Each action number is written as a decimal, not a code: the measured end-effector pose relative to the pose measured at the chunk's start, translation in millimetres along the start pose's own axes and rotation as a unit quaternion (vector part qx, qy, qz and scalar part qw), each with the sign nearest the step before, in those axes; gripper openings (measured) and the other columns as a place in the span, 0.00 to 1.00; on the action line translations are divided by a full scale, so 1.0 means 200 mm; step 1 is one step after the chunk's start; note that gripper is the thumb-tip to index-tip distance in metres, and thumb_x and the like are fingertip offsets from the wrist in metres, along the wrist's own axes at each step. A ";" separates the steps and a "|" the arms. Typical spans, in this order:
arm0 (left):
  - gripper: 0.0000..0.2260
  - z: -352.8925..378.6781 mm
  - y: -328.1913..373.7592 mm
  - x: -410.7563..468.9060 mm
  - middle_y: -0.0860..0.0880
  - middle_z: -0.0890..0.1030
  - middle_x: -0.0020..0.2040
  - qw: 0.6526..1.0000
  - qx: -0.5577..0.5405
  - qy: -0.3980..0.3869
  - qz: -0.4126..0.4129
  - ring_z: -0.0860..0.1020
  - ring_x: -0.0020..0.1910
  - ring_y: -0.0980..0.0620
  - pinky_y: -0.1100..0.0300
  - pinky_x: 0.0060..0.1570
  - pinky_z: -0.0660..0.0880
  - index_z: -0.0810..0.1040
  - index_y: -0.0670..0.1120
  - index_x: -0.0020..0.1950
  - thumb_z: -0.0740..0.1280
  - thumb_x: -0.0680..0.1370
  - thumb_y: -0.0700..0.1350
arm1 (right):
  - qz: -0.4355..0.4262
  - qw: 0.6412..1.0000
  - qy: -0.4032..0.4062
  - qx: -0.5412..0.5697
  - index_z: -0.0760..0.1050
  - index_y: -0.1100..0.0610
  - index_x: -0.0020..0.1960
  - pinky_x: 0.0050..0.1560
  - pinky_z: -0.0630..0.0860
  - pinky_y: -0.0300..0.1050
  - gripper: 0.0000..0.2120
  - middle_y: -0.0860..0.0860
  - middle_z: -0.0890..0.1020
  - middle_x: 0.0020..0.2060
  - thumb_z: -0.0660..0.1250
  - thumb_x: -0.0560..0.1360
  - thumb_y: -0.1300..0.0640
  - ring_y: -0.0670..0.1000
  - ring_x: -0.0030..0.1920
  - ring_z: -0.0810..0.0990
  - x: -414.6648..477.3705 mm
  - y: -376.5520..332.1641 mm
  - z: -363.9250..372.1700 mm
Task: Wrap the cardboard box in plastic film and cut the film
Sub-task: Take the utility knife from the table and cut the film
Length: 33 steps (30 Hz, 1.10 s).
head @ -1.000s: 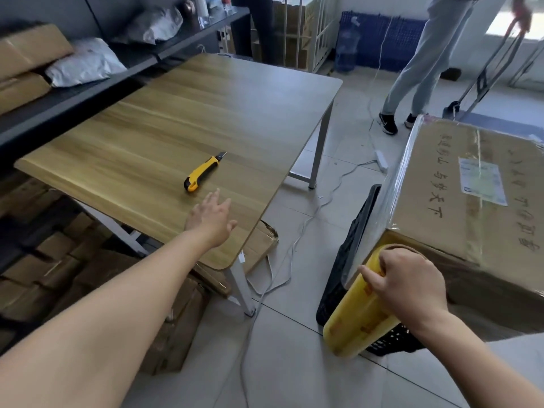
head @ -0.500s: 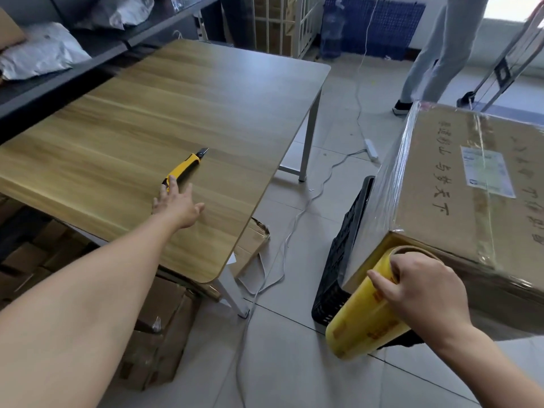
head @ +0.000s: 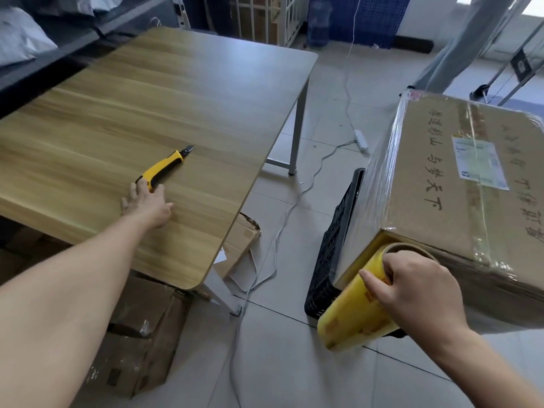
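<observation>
A large cardboard box (head: 459,184) with black writing and a white label stands at the right, its left side covered in clear plastic film (head: 379,172). My right hand (head: 412,290) grips the top of a yellow film roll (head: 353,319) held against the box's near corner. On the wooden table (head: 147,98) lies a yellow and black utility knife (head: 163,167), blade pointing away. My left hand (head: 147,204) rests flat on the table, fingers spread, fingertips touching the knife's near end without closing on it.
The box sits on a black plastic crate (head: 332,254). Cardboard boxes (head: 141,334) lie under the table. A white cable (head: 282,225) and power strip (head: 361,139) run across the tiled floor. Another person's legs (head: 459,39) stand at the back right beside a hand trolley.
My left hand has reached across the table to the knife's near end. My right hand has kept its hold on the film roll at the box corner.
</observation>
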State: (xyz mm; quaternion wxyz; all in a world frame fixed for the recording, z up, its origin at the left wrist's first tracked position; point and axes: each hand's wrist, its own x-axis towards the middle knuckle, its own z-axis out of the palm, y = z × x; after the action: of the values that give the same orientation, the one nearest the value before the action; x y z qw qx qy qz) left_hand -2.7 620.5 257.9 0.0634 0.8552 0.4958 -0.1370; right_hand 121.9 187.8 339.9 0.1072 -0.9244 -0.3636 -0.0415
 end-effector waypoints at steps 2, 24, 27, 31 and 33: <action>0.26 0.01 -0.02 0.04 0.43 0.39 0.80 0.999 -0.002 -0.034 -0.006 0.41 0.79 0.41 0.40 0.74 0.45 0.49 0.50 0.79 0.54 0.83 0.51 | 0.001 1.000 0.003 0.001 0.53 0.47 0.29 0.25 0.51 0.34 0.28 0.43 0.60 0.24 0.74 0.66 0.47 0.48 0.23 0.62 0.01 -0.01 0.00; 0.19 -0.03 0.01 0.18 0.38 0.65 0.67 0.999 -0.013 0.046 -0.015 0.66 0.68 0.37 0.44 0.65 0.67 0.69 0.42 0.68 0.62 0.80 0.51 | 0.010 1.000 0.026 -0.009 0.58 0.53 0.28 0.25 0.54 0.39 0.27 0.47 0.62 0.23 0.77 0.64 0.50 0.51 0.23 0.62 0.01 -0.01 0.04; 0.16 -0.01 0.04 0.16 0.39 0.68 0.62 0.999 -0.019 0.034 -0.002 0.71 0.62 0.37 0.46 0.61 0.71 0.75 0.42 0.61 0.66 0.78 0.51 | 0.014 0.999 0.031 -0.012 0.58 0.53 0.27 0.25 0.57 0.40 0.27 0.47 0.62 0.23 0.78 0.63 0.50 0.52 0.23 0.62 0.01 -0.01 0.04; 0.14 0.03 0.09 0.08 0.41 0.70 0.56 0.997 -0.005 0.072 -0.006 0.75 0.57 0.37 0.48 0.55 0.74 0.78 0.42 0.58 0.65 0.79 0.50 | 0.013 0.999 0.034 -0.014 0.58 0.53 0.28 0.25 0.56 0.40 0.26 0.47 0.63 0.23 0.78 0.63 0.50 0.52 0.23 0.62 0.01 -0.01 0.04; 0.15 0.04 0.12 0.04 0.40 0.70 0.58 0.997 0.014 0.081 -0.016 0.74 0.58 0.36 0.46 0.54 0.73 0.75 0.40 0.61 0.64 0.80 0.49 | 0.010 0.999 0.034 -0.013 0.59 0.53 0.28 0.25 0.56 0.39 0.26 0.47 0.63 0.23 0.77 0.64 0.49 0.51 0.23 0.63 0.01 0.00 0.04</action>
State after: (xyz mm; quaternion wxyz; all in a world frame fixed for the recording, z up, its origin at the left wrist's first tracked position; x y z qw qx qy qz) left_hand 19.7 612.9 247.5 0.0094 0.8563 0.5109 -0.0752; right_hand 122.4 191.0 333.0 0.1078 -0.9276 -0.3495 -0.0766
